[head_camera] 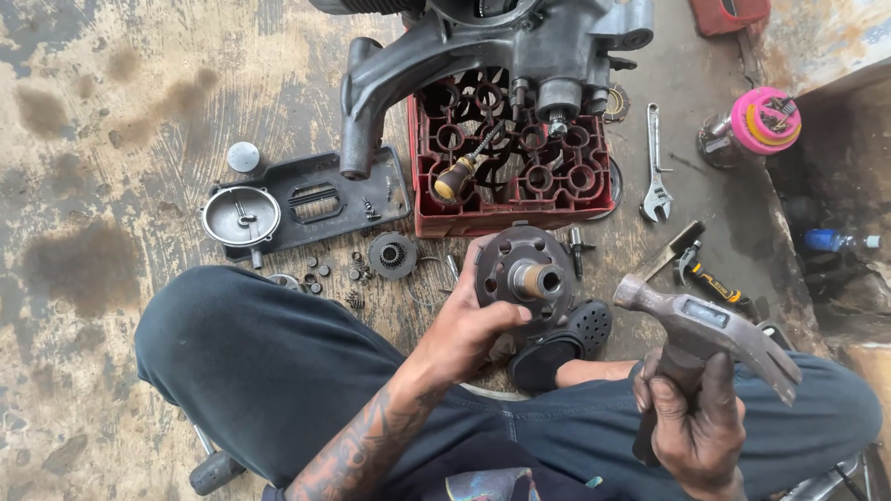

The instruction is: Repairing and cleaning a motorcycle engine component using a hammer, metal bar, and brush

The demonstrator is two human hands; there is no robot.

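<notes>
My left hand (464, 325) grips a round dark metal clutch hub (525, 275) with a brass-coloured centre sleeve, held above my knee. My right hand (691, 413) is closed around the handle of a claw hammer (710, 334), its head lying just right of the hub and apart from it. I sit on the floor in dark trousers, one foot in a black perforated sandal (561, 343).
A grey engine casing (483, 56) rests on a red plastic crate (510, 162) with a screwdriver (464, 170) in it. A black cover plate (306, 199), a small gear (393, 255) and loose springs lie left. An adjustable wrench (655, 167), pliers (710, 281) and a pink-lidded jar (761, 121) lie right.
</notes>
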